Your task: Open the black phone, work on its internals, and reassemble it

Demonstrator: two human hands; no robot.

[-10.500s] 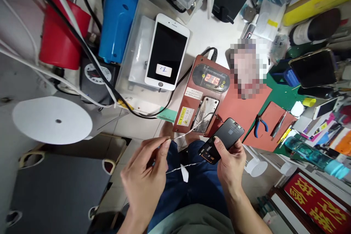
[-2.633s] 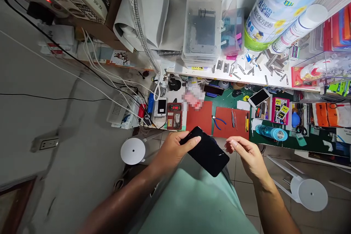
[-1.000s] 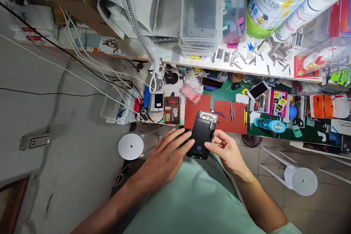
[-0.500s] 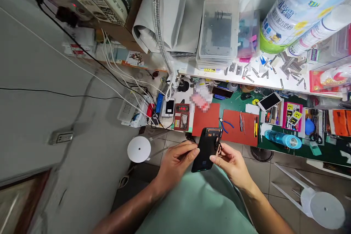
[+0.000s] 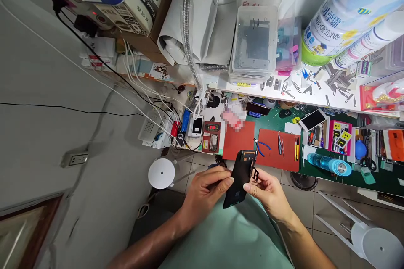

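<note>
A black phone screen assembly (image 5: 239, 178) is held tilted above my lap, its dark back towards me and a copper-coloured strip near its top edge. My left hand (image 5: 206, 187) pinches its left edge between thumb and fingers. On the opposite side my right hand (image 5: 268, 193) grips the right edge, thumb on the back surface. A small black frame-like piece (image 5: 255, 174) sticks out by the right fingers; whether it is attached to the screen I cannot tell. Beyond the screen, blue-handled pliers (image 5: 261, 147) lie on the red mat (image 5: 274, 151).
Tweezers (image 5: 282, 143) and yellow pens (image 5: 296, 149) rest on the mat. A blue bottle (image 5: 328, 164) lies near the bench's front edge. A white phone (image 5: 313, 119) leans on a tray of tools. White stools (image 5: 161, 173) stand on the floor. The shelf (image 5: 315, 96) bears loose metal pieces.
The screen assembly has turned a little and sits slightly lower in view, with both hands still on it. The whole view has shifted slightly.
</note>
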